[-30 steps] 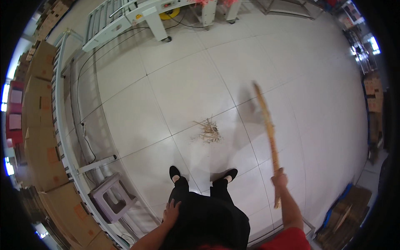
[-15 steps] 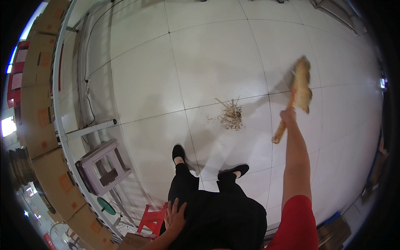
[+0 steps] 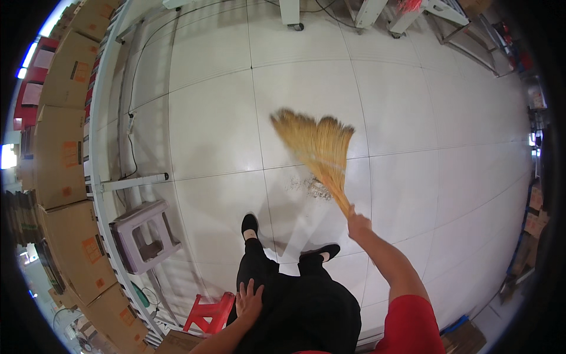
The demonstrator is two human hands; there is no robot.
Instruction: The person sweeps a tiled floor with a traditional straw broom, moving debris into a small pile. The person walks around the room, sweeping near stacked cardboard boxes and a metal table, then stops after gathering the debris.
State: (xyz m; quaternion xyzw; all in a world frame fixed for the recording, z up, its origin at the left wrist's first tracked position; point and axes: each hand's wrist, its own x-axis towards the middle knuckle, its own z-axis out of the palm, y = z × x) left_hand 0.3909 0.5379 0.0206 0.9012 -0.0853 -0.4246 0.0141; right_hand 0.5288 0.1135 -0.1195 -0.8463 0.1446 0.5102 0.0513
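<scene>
My right hand (image 3: 359, 225) is wrapped round the handle of a straw broom (image 3: 318, 141). The broom's fanned bristles point away from me over the tiled floor, a little smeared by motion at the left tip. Under and beside the broom's neck lies a small pile of debris (image 3: 319, 189), partly hidden by it, with fine crumbs scattered to its left. My left hand (image 3: 250, 301) rests on my left thigh with its fingers spread, holding nothing.
A conveyor frame (image 3: 94, 177) carrying cardboard boxes (image 3: 61, 140) runs along the left. Beside it stand a grey plastic stool (image 3: 141, 236) and a red stool (image 3: 209, 312). A cable (image 3: 131, 135) lies along the floor there. Wheeled white legs (image 3: 290, 15) stand at the far side.
The broom has swung from the right to the left, its bristles now spread beyond the debris pile. My right arm has come inward and nearer. My left hand stays on my thigh.
</scene>
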